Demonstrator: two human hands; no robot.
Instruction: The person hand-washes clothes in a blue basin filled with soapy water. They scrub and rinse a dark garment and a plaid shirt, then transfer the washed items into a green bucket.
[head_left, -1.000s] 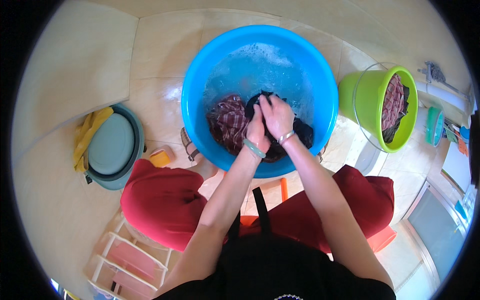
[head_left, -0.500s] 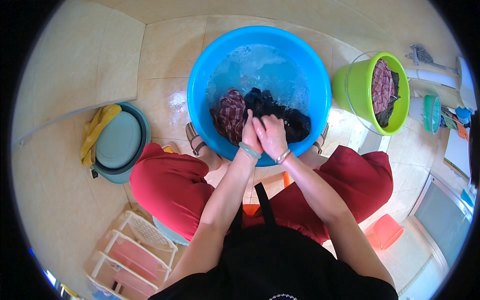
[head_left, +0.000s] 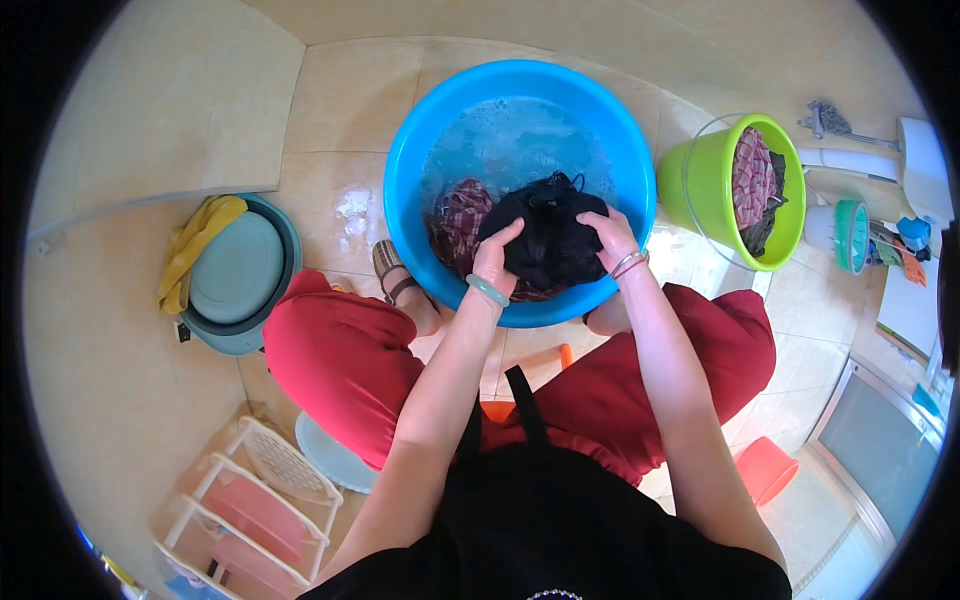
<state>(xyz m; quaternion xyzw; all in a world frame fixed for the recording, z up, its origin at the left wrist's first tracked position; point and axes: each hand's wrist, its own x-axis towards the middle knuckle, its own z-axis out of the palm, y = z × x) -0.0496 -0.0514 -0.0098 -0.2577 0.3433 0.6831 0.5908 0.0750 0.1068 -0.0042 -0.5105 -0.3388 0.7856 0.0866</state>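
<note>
A large blue basin [head_left: 398, 190] of sudsy water stands on the floor between my feet. My left hand [head_left: 498, 258] and my right hand [head_left: 613, 238] grip a bunched wet black garment [head_left: 552, 235] from its two sides, thumbs on top and the other fingers mostly hidden beneath the cloth. The garment is held up at the near side of the basin. A dark red plaid cloth [head_left: 462, 212] lies in the water beside my left hand, and part of it shows under the black garment.
On the right stands a lime green bucket [head_left: 708, 190] with plaid and dark cloth inside. Stacked grey-blue basins [head_left: 240, 275] with a yellow cloth [head_left: 200, 250] are at the left. A white rack [head_left: 290, 465] stands lower left, a small coral bucket [head_left: 767, 470] lower right.
My hands were pressed together over the basin. They have since moved apart and taken hold of the black garment, which is now gathered up and nearer to me.
</note>
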